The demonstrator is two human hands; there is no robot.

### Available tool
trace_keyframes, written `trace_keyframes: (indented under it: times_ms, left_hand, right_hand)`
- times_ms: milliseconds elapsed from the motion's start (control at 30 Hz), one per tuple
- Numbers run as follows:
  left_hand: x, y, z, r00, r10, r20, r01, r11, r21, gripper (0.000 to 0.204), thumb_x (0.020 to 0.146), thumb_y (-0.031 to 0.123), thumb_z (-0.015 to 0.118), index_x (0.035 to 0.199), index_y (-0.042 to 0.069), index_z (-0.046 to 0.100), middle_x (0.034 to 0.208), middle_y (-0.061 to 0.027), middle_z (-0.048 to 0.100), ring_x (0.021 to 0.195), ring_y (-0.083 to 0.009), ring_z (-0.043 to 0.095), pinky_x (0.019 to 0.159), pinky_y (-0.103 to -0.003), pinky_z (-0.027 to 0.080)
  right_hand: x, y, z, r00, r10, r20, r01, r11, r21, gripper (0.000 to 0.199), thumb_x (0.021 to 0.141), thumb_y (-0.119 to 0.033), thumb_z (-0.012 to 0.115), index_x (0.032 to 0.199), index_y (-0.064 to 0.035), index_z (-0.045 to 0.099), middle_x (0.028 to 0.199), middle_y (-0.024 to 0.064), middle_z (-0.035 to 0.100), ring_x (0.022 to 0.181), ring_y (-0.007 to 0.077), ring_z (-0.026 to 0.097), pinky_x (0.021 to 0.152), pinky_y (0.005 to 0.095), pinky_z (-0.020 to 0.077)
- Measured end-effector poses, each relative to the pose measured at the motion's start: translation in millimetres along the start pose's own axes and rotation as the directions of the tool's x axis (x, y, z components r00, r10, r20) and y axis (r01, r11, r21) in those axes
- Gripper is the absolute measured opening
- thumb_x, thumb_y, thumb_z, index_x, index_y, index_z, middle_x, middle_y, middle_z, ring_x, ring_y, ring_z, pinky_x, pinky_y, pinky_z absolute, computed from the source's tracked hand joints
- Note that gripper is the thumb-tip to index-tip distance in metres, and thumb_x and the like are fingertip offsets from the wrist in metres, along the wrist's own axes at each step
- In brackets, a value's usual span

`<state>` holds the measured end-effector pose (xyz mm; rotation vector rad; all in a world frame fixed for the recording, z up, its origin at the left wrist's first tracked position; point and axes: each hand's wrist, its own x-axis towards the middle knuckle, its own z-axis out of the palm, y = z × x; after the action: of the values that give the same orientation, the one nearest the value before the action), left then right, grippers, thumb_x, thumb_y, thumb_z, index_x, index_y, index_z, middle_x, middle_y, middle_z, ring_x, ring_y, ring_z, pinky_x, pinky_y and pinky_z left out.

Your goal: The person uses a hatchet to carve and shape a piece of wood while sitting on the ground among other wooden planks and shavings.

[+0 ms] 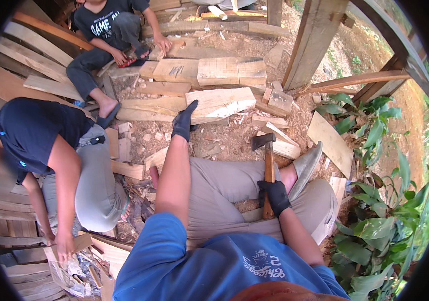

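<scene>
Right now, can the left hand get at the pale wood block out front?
Probably yes. The left hand is stretched forward, its gloved fingers at the near edge of the wood block, with nothing between them. The right hand grips the hatchet.

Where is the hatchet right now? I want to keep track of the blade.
The hatchet is right of centre in the head view, upright in the right hand above the person's knee, blade near the grey sandal.

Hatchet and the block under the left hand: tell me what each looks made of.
Hatchet: the head looks like dark, dull metal and the handle like reddish-brown wood with a smooth finish. Block: pale raw wood, rough-split, with visible grain and chips around it. The left hand touches it; the right hand grips the handle.
</scene>
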<state>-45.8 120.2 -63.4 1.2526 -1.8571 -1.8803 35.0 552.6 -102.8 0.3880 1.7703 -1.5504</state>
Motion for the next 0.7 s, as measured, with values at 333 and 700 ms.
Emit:
trace_keyframes:
  times_ms: [333,700]
  left_hand:
    - [-126,127,14,0.773,0.572,-0.275,-0.142,0.579,0.803,0.091,0.081,0.083,0.070,0.107,-0.003,0.082,0.110,-0.0318,0.078,0.109,-0.0464,0.075,0.097,-0.053,0.057]
    - [-83,199,27,0.857,0.508,0.082,-0.274,0.316,0.908,0.088,0.086,0.073,0.072,0.134,-0.001,0.072,0.139,-0.0265,0.070,0.131,-0.0422,0.068,0.111,-0.048,0.053]
  right_hand:
    - [-18,-15,-2,0.997,0.008,0.073,-0.022,0.982,0.190,0.021,0.095,-0.019,0.078,0.090,0.0007,0.070,0.068,0.0118,0.065,0.050,0.0270,0.062,0.047,0.0415,0.0521]
    - [-9,-12,-3,0.992,0.031,0.125,-0.057,0.976,0.208,0.022,0.096,-0.016,0.078,0.094,0.0042,0.069,0.072,0.0130,0.067,0.052,0.0264,0.064,0.049,0.0413,0.0532]
